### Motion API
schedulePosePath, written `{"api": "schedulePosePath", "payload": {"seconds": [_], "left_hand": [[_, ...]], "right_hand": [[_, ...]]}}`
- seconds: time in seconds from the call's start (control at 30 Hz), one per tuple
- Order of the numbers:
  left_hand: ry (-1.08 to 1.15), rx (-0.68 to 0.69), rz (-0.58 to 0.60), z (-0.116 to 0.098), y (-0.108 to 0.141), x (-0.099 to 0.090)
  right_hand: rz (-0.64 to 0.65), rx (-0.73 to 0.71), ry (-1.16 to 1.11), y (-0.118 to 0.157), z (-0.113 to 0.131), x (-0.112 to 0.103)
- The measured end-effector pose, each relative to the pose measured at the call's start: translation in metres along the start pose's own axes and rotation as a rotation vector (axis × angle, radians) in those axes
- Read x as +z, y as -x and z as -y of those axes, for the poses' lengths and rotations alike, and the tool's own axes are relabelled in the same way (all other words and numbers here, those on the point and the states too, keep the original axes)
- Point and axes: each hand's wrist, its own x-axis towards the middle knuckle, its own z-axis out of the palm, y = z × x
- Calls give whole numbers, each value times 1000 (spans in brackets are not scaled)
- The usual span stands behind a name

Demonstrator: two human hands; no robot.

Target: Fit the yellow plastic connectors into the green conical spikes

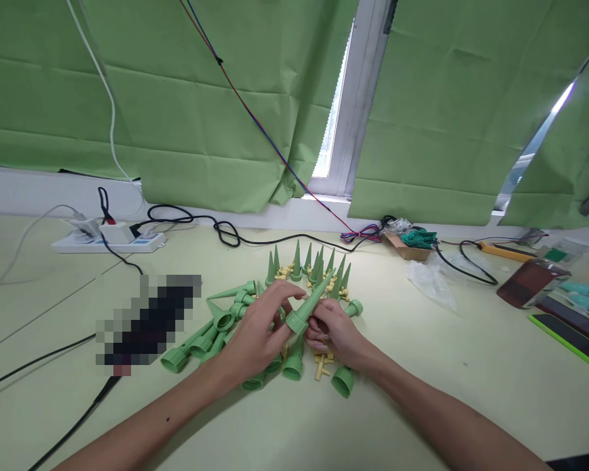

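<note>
A green plastic plant-watering spike (302, 316) is held slantwise between my hands, its wide collar toward me and its point up and away. My left hand (255, 327) is closed on it, the thumb by the collar and the index finger arched over. Curled fingers of my right hand (336, 327) press close beside the spike; what they pinch is hidden. More green spikes (203, 343) lie heaped around my left hand. Several others stand point-up behind, such as one upright spike (297, 261), among small yellow valves. Below my right hand lie a yellow valve (321, 367) and a loose spike (342, 382).
A power strip (108, 243) with plugs and black cables runs along the back left. A blurred dark object (152, 320) lies left. At right are a cardboard box (407, 248), a plastic bag (432, 284), a brown bottle (533, 281) and a green-edged phone (572, 340).
</note>
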Motion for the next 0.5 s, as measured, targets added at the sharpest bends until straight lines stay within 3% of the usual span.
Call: {"api": "schedulePosePath", "payload": {"seconds": [0.3,0.5], "left_hand": [[-106,127,32,1,-1,-5],[-229,226,61,3,-3,-10]], "right_hand": [[46,142,-48,1,6,0],[183,229,-30,5,11,-3]]}}
